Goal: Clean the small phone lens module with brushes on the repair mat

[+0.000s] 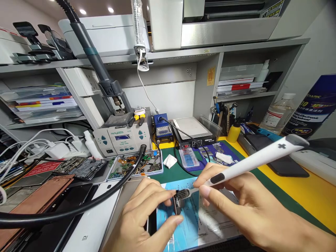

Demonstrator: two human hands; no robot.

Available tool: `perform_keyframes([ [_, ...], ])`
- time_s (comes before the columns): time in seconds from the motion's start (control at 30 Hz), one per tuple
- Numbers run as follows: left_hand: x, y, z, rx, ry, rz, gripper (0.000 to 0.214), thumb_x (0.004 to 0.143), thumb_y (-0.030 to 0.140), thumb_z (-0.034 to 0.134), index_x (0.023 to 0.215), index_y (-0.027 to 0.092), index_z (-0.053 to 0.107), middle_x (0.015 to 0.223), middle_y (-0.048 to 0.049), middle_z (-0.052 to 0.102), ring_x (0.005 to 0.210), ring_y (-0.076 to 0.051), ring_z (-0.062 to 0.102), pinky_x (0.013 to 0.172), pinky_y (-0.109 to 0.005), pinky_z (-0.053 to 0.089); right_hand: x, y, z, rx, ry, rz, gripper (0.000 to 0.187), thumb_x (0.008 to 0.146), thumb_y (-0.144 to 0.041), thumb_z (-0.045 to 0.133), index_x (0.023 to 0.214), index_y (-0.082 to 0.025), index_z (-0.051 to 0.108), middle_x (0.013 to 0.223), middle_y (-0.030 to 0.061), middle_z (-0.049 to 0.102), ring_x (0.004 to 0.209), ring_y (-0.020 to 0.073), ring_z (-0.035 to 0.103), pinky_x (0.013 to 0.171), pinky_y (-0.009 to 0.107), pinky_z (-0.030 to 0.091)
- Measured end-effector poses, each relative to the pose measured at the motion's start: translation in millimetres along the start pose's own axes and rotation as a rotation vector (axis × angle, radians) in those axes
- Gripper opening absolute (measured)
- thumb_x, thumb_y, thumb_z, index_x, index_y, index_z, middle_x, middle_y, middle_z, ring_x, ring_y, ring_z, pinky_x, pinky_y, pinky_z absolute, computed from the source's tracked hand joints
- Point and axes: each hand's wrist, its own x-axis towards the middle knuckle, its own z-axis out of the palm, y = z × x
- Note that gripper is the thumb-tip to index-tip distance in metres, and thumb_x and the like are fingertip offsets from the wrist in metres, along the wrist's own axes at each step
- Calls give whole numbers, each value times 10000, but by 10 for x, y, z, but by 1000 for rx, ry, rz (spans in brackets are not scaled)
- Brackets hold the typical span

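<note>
My right hand (244, 204) is closed around the white handle of a toothbrush (252, 161), with a thumb and fingers near its neck. The brush's dark bristles touch the upper end of a small dark electronic part (177, 207). My left hand (143, 214) pinches that part, with fingertips at its top and the thumb by its lower end. What kind of component it is, I cannot make out. Beneath both hands lies a blue and white printed sheet (187, 224).
A black hose (105, 201) arches across the left side above several phones (89, 220). Behind stand a tray of circuit boards (136, 164), a soldering station (122, 136) and a flat heating plate (193, 129). At right are a yellow bottle (234, 131) and a dark phone (282, 166).
</note>
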Motion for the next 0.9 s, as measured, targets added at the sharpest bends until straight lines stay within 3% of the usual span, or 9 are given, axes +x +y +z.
perform_keyframes([
  [0.2, 16, 13, -3, 16, -15, -27, 284, 829, 121, 723, 1076, 206, 611, 852, 6, 629, 882, -159, 578, 788, -317, 524, -11, -4, 4, -3, -6, -13, 209, 1002, -386, 517, 901, -252, 642, 802, -12, 580, 719, 158, 551, 644, 254, 476],
  [0.43, -11, -8, -20, 12, -12, -43, 286, 848, 134, 705, 1097, 226, 598, 869, 11, 631, 899, -156, 573, 791, -309, 523, 57, -5, 2, 103, 122, 48, 226, 959, -414, 577, 864, -222, 649, 671, -16, 605, 619, 156, 557, 572, 256, 470],
  [0.63, 2, -25, -16, 12, 40, -11, 275, 848, 163, 712, 1094, 236, 616, 861, 16, 658, 879, -153, 607, 784, -289, 538, 107, 23, -8, 236, 279, 108, 205, 947, -425, 608, 966, -227, 655, 640, -20, 648, 592, 165, 632, 527, 249, 497],
  [0.8, -12, -9, -51, 44, 109, -41, 268, 869, 226, 705, 1121, 269, 626, 1005, -11, 698, 953, -176, 641, 812, -290, 535, 95, -21, -5, 341, 185, 191, 211, 955, -426, 612, 1016, -225, 633, 852, 31, 751, 663, 169, 691, 562, 255, 531],
  [0.9, -31, -7, -39, 45, 133, -43, 249, 868, 244, 712, 1102, 267, 629, 1034, -15, 692, 985, -183, 631, 824, -282, 528, 53, -4, 37, 349, 100, 159, 219, 979, -440, 577, 1021, -235, 642, 926, 41, 758, 706, 178, 703, 575, 263, 522],
])
